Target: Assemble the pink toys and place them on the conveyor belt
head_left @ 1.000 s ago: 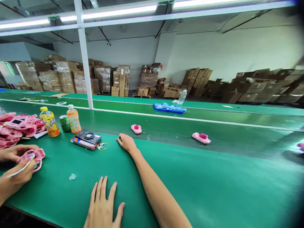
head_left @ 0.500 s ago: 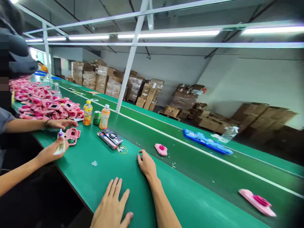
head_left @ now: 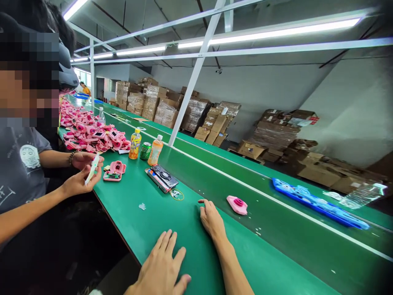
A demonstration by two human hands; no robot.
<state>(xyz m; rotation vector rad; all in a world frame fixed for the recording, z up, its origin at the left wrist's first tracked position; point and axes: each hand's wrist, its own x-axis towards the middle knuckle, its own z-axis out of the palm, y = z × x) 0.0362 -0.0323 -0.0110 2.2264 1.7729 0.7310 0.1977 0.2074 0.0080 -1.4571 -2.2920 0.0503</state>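
left grip (head_left: 162, 263) splayed on table (head_left: 127, 219)

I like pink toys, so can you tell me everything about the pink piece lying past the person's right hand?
The pink piece is pale pink and looks like hard plastic, with rounded corners. A darker pink round part sits on it, facing up. It lies on the green belt, a little beyond the right hand, which isn't touching it. Only the belt seems to touch it. Its underside is hidden.
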